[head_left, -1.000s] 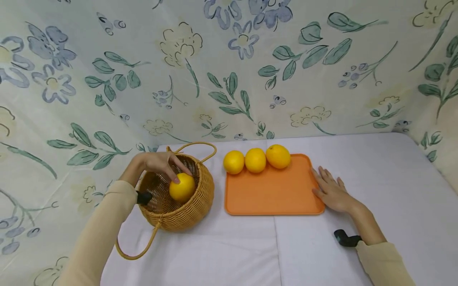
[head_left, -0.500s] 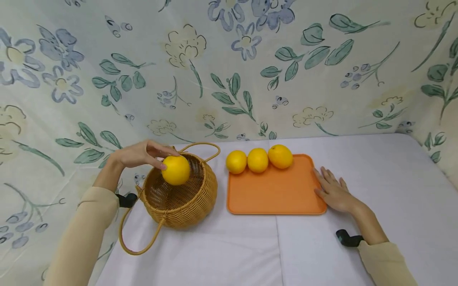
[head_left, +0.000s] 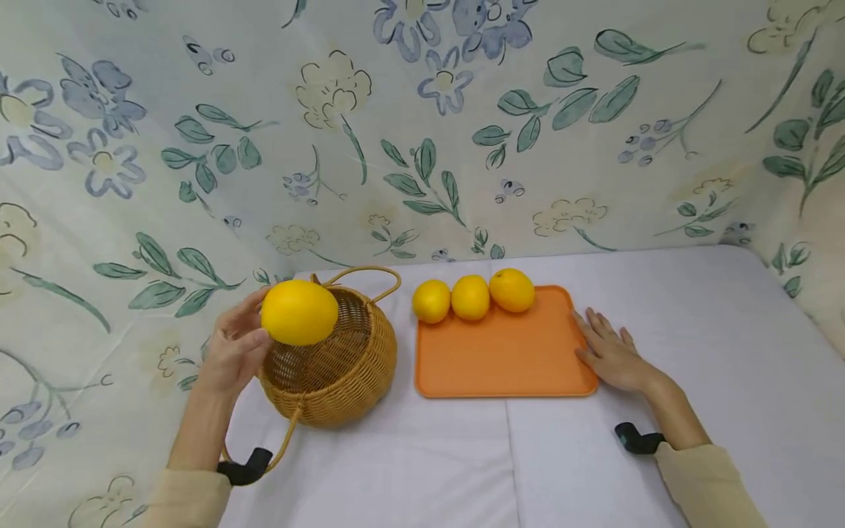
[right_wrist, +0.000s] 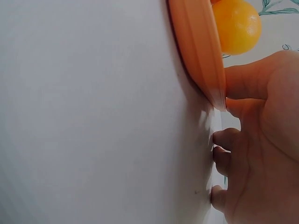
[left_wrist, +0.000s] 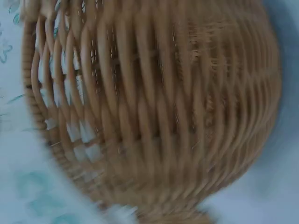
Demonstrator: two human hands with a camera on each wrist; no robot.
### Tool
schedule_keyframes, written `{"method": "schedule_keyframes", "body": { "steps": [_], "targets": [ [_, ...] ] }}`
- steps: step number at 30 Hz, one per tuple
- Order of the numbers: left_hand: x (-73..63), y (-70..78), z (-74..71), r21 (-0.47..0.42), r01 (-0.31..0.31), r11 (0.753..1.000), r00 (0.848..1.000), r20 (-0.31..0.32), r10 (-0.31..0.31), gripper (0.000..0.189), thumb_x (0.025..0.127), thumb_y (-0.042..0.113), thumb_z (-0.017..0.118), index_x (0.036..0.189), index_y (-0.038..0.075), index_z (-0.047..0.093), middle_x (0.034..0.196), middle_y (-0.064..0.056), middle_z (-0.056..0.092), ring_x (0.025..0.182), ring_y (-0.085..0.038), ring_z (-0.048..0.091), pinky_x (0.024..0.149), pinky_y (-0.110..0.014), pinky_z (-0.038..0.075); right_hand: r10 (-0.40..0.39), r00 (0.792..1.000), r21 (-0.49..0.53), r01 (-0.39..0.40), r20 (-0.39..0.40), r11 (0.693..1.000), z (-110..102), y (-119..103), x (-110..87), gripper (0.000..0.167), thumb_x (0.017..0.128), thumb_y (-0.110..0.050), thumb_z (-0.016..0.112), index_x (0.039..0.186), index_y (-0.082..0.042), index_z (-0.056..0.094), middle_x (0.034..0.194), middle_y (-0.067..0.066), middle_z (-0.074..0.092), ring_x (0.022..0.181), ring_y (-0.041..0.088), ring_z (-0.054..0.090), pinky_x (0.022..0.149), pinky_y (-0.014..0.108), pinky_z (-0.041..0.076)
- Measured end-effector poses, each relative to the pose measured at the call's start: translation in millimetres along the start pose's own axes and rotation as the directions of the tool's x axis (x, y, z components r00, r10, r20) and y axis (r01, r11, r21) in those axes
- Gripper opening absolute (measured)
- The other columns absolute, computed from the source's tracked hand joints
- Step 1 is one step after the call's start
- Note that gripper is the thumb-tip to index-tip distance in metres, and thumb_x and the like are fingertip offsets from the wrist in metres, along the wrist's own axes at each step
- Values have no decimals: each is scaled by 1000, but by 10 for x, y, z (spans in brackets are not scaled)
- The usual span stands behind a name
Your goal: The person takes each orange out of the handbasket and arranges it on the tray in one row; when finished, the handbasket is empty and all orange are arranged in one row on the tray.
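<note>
My left hand (head_left: 232, 350) holds a yellow-orange orange (head_left: 300, 313) by its left side, raised over the left rim of the round wicker basket (head_left: 370, 374). The fingertips behind the fruit are hidden. Only the blurred basket weave (left_wrist: 140, 93) fills the left wrist view; hand and fruit are out of it. My right hand (head_left: 609, 350) lies with fingers spread at the right edge of the orange tray (head_left: 502, 359). In the right wrist view, the thumb of that hand (right_wrist: 266, 126) touches the tray's side (right_wrist: 201, 51).
Three more oranges (head_left: 471, 297) sit in a row along the tray's back left edge. The basket, tilted with its mouth toward me, has two loop handles (head_left: 370, 270). A floral cloth (head_left: 422, 147) hangs behind the white-covered table (head_left: 409, 469).
My left hand has lifted the orange out of the basket and moved it up and left, turning the wrist so the palm side faces the fruit. The right hand has stayed at the tray.
</note>
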State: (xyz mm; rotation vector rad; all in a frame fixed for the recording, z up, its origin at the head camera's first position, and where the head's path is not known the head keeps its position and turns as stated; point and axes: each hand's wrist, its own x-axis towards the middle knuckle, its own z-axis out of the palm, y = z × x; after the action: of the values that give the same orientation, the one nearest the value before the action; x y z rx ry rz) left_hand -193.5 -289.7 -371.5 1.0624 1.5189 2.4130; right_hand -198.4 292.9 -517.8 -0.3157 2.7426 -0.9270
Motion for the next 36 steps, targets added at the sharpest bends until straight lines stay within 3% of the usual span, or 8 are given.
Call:
{"method": "schedule_keyframes", "body": {
  "steps": [4,10,13,15,19,24,28,36],
  "targets": [
    [-125,1,393,-29,-62,998,995,-76,60,52,98,-18,48,146,3,58,145,-11,60,123,-22,61,105,-30,55,-4,1000,0,4,-1,1000,-2,8,-9,72,108,-26,50,164,0,13,168,36,-2,155,57,-5,118,78,-14],
    [-101,-6,859,132,2,991,973,-230,28,55,95,-21,53,144,2,59,147,-9,60,127,-23,65,107,-29,55,-1,1000,2,1,-2,1000,-3,14,-1,72,108,-26,50,164,0,13,168,35,-2,155,56,-5,119,77,-14],
    [-63,-66,1085,276,98,956,933,-361,9,53,92,-20,60,141,0,61,144,-6,62,132,-22,63,107,-29,55,-4,1000,6,4,0,1000,0,11,8,72,108,-26,50,165,-1,12,168,35,-2,155,56,-6,119,77,-15],
    [-30,-136,1229,381,164,910,910,-415,10,52,89,-19,66,139,-3,62,142,-6,61,135,-23,59,108,-31,54,-5,1000,8,5,3,1000,5,8,12,73,108,-26,50,165,-1,12,168,35,-2,155,56,-6,118,77,-15],
    [21,-344,1458,475,215,853,903,-429,12,52,85,-14,75,135,-10,62,141,-14,55,135,-28,54,107,-35,55,-5,1000,4,5,4,1000,16,3,15,73,108,-26,50,165,-1,12,168,35,-2,155,56,-6,119,77,-15],
    [37,-666,1654,478,214,852,884,-465,39,51,83,-12,78,132,-4,68,141,-17,52,133,-27,56,103,-32,58,-6,1000,-7,6,2,1000,15,-7,19,73,108,-26,50,165,-1,12,168,35,-2,155,56,-5,119,77,-14],
    [89,-938,1760,567,196,800,857,-496,142,50,84,-8,80,131,5,72,143,-11,51,134,-25,55,103,-25,57,-6,1000,-3,6,1,1000,2,-24,22,73,108,-26,51,165,-1,13,168,34,-1,155,56,-5,119,77,-14],
    [277,-1521,1780,632,205,748,850,-493,183,45,86,0,82,129,12,74,139,-15,50,136,-29,52,111,-31,52,9,1000,0,-9,-2,1000,0,-24,14,72,108,-25,51,165,-1,13,168,34,-1,155,56,-5,119,76,-15]
  ]
}}
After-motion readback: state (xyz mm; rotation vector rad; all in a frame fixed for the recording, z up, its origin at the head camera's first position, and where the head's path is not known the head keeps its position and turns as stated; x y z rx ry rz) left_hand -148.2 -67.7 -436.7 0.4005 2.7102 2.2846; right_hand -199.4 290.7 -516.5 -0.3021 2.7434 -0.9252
